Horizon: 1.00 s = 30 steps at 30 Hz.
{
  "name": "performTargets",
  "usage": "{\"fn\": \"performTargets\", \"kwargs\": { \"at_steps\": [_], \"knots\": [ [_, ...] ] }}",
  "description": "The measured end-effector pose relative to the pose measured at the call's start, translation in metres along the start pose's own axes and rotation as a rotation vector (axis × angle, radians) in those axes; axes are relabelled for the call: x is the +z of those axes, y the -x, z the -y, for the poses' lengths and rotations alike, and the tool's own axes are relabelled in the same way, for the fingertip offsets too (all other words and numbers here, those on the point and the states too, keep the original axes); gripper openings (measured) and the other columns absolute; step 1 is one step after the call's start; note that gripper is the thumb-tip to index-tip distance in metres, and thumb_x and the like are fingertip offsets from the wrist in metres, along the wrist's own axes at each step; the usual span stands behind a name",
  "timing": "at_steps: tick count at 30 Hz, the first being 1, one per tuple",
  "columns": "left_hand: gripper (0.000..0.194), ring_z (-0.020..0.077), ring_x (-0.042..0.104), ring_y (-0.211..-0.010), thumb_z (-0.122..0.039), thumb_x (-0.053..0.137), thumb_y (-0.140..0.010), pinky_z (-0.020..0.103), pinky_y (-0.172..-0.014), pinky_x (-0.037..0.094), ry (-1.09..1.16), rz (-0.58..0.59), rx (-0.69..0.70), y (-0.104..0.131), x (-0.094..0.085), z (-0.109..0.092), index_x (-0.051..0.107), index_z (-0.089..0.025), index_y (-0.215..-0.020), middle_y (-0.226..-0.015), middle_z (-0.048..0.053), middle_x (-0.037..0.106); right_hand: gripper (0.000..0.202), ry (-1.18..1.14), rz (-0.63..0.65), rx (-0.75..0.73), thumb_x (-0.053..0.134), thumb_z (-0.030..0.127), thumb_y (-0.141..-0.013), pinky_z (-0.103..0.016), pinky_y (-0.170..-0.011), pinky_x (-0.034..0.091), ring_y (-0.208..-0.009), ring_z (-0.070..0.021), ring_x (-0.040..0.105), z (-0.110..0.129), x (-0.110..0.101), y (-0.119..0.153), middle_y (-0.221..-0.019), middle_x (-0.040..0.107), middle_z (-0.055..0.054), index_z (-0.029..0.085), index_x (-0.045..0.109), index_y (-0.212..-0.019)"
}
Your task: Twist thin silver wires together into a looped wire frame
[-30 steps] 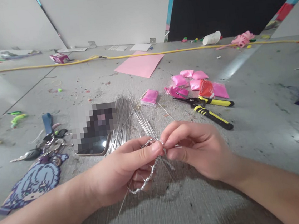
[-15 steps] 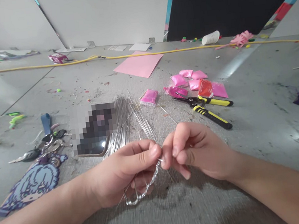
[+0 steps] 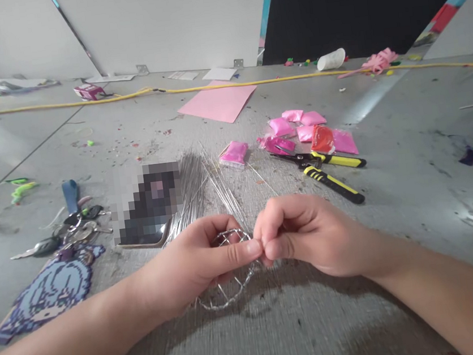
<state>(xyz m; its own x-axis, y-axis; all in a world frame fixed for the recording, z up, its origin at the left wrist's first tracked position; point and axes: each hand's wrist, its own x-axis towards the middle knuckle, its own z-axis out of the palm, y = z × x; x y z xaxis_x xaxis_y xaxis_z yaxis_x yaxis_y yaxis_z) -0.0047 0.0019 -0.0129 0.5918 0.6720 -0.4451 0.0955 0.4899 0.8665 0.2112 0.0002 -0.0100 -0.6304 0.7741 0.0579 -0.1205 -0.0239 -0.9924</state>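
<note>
A round frame of twisted silver wire, crossed by thin strands, is gripped between the thumb and fingers of my left hand. Part of the ring shows above the thumb, part curves below it. My right hand pinches at the ring's right edge, its fingertips pressed against my left thumb tip. Whatever bit of wire lies in that pinch is covered by the fingers. Just beyond my hands lie loose straight wires and a thicker bundle of wires.
Yellow-and-black pliers lie at right beside several pink packets and a red one. At left are a phone, keys and a pixel-patterned charm. A yellow cord crosses behind a pink sheet.
The wire ring has been turned up, so its upper rim now shows above my left thumb. My right fingers have closed into a pinch against the ring's edge.
</note>
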Motion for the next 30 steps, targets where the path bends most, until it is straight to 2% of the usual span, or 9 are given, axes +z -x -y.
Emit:
{"fn": "performTargets", "kwargs": {
  "at_steps": [5,9,14,17,20,23,25,27,30],
  "knots": [
    [0.031,0.0059,0.032,-0.048,-0.040,0.074,-0.080,0.017,-0.042,0.022,-0.264,-0.123,0.018,-0.002,-0.003,-0.003,0.051,-0.019,-0.080,-0.055,-0.009,0.040,0.012,0.191,-0.044,0.095,0.068,0.022,-0.090,-0.023,-0.065,0.046,-0.073,-0.0107,0.061,0.005,-0.002,-0.001,-0.076,0.067,0.001,0.018,0.065,-0.080],
    [0.030,0.0061,0.030,-0.050,-0.040,0.072,-0.083,0.018,-0.043,0.022,-0.325,-0.102,0.041,-0.002,-0.003,-0.005,0.052,-0.018,-0.080,-0.055,-0.009,0.038,0.014,0.120,-0.023,0.096,0.068,0.023,-0.090,-0.021,-0.054,0.042,-0.062,-0.0084,0.055,0.003,-0.003,-0.001,-0.074,0.064,0.000,0.016,0.063,-0.079],
    [0.034,0.0048,0.041,-0.054,-0.042,0.073,-0.083,0.015,-0.047,0.032,-0.002,-0.032,0.072,0.001,0.001,-0.005,0.049,-0.017,-0.081,-0.066,-0.005,0.050,0.014,-0.230,0.026,-0.061,0.064,0.024,-0.094,-0.022,-0.057,0.049,-0.062,-0.0092,0.060,-0.014,-0.002,-0.005,-0.078,0.067,0.000,0.018,0.057,-0.084],
    [0.035,0.0032,0.044,-0.052,-0.040,0.074,-0.084,0.013,-0.049,0.041,0.212,0.032,0.047,0.003,0.003,-0.004,0.048,-0.017,-0.080,-0.065,-0.005,0.053,0.013,-0.343,0.056,-0.085,0.061,0.024,-0.096,-0.021,-0.055,0.049,-0.061,-0.0083,0.062,-0.019,-0.002,-0.007,-0.084,0.071,-0.001,0.019,0.054,-0.086],
    [0.033,0.0037,0.046,-0.044,-0.041,0.071,-0.086,0.011,-0.040,0.040,0.282,0.123,-0.028,0.004,0.005,-0.004,0.047,-0.019,-0.082,-0.057,-0.006,0.054,0.014,-0.389,0.105,-0.072,0.058,0.027,-0.098,-0.018,-0.052,0.047,-0.059,-0.0073,0.063,-0.018,0.000,-0.007,-0.085,0.072,0.000,0.020,0.052,-0.088],
    [0.032,0.0047,0.046,-0.038,-0.041,0.070,-0.087,0.011,-0.037,0.040,0.273,0.178,-0.044,0.004,0.005,-0.002,0.045,-0.021,-0.082,-0.050,-0.007,0.055,0.018,-0.342,0.119,-0.052,0.059,0.031,-0.098,-0.017,-0.048,0.044,-0.053,-0.0063,0.058,-0.014,0.001,-0.006,-0.078,0.070,0.000,0.019,0.050,-0.087],
    [0.032,0.0038,0.042,-0.035,-0.039,0.070,-0.087,0.013,-0.038,0.042,0.248,0.178,-0.029,0.003,0.005,-0.001,0.044,-0.021,-0.082,-0.044,-0.010,0.048,0.018,-0.262,0.089,-0.025,0.060,0.031,-0.097,-0.017,-0.047,0.042,-0.050,-0.0056,0.054,-0.011,0.000,-0.006,-0.072,0.067,0.002,0.018,0.052,-0.086],
    [0.032,0.0027,0.039,-0.035,-0.038,0.072,-0.085,0.014,-0.040,0.044,0.175,0.125,-0.018,0.002,0.005,0.000,0.045,-0.021,-0.083,-0.045,-0.013,0.043,0.017,-0.162,0.057,0.027,0.060,0.029,-0.097,-0.017,-0.047,0.039,-0.050,-0.0054,0.051,-0.008,-0.001,-0.006,-0.069,0.063,0.003,0.017,0.053,-0.086],
    [0.033,0.0018,0.043,-0.040,-0.042,0.074,-0.082,0.015,-0.040,0.043,-0.027,0.017,-0.009,0.000,0.003,-0.001,0.050,-0.019,-0.085,-0.061,-0.010,0.048,0.015,0.012,0.044,0.123,0.060,0.027,-0.096,-0.017,-0.047,0.035,-0.052,-0.0056,0.045,-0.004,-0.002,-0.005,-0.068,0.059,0.004,0.018,0.054,-0.086]
  ]
}}
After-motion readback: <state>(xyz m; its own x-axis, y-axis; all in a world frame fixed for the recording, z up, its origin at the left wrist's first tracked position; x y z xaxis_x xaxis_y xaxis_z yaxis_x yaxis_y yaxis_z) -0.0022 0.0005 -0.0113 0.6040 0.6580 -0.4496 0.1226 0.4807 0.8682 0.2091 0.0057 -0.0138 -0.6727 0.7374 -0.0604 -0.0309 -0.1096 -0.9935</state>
